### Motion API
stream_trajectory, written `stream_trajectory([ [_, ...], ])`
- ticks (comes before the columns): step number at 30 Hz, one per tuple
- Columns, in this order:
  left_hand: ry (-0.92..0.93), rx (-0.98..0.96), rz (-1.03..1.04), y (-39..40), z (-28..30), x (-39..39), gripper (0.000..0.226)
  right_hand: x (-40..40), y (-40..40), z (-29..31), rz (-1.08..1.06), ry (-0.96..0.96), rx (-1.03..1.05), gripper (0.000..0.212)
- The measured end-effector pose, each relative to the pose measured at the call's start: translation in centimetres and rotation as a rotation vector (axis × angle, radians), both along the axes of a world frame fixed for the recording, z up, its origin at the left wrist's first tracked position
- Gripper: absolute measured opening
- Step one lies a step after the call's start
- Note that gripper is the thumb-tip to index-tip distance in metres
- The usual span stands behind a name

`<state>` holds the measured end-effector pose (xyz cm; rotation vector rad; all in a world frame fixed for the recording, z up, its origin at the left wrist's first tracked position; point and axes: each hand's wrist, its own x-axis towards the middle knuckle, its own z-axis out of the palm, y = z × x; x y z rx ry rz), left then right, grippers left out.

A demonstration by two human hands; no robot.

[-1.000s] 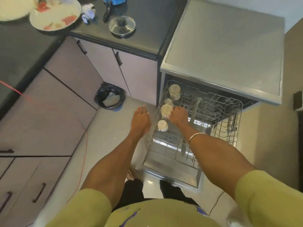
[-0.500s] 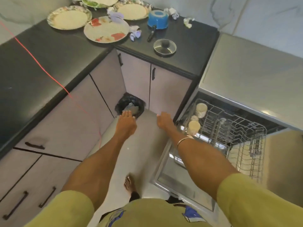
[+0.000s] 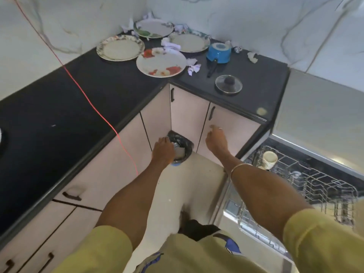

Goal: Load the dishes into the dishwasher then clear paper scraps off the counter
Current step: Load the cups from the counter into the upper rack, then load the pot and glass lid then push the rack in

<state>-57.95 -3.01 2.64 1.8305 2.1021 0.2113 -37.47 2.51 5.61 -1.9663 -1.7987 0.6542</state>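
From the head camera, both hands reach forward over the floor, each empty with the fingers loosely relaxed: the left hand (image 3: 163,149) hangs in front of a black-lined bin (image 3: 182,147) tucked into the cabinet corner, and the right hand (image 3: 216,140) hovers before a cabinet door, well clear of the dishwasher rack (image 3: 315,186) at the right. That rack is pulled out over the open dishwasher door, and a pale cup (image 3: 269,159) sits at its far left end; the rest of the rack is hard to make out. On the dark L-shaped worktop (image 3: 78,107) four plates cluster in the far corner: a floral-rimmed plate (image 3: 120,47) at the left, a plate with red smears (image 3: 161,62) nearest the edge, a plate with a green patch (image 3: 153,28) at the back, and a plain plate (image 3: 189,42) to the right. A blue pot (image 3: 219,52) with a black handle stands beside them, and a glass lid (image 3: 228,84) lies flat nearer the worktop edge. Crumpled paper scraps (image 3: 194,67) lie between the plates and pot, with others near the wall. A red cord (image 3: 82,89) runs diagonally across the worktop.
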Motion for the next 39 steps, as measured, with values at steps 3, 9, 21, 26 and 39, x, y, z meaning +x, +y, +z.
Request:
stream_trajectory([
  [3, 0.062, 0.018, -0.079, 3.5, 0.2, 0.1, 0.041, -0.7, 3.3, -0.1, -0.027, 0.026, 0.01, 0.038],
  [9, 0.014, 0.109, -0.153, 13.9, 0.9, 0.8, 0.035, 1.0, 12.4, -0.8, -0.104, 0.025, 0.026, 0.028],
  [21, -0.179, 0.209, -0.212, 35.4, 3.9, 8.0, 0.032, 7.4, 27.8, 1.8, -0.275, 0.033, 0.057, 0.038],
  [26, -0.183, 0.201, -0.198, 42.9, 4.4, 10.3, 0.024, 8.1, 33.1, 1.4, -0.31, 0.055, 0.029, 0.049],
  [39, -0.122, -0.154, -0.198, 58.0, 2.1, 15.1, 0.06, 9.5, 40.3, -1.3, -0.332, 0.037, 0.009, 0.05],
])
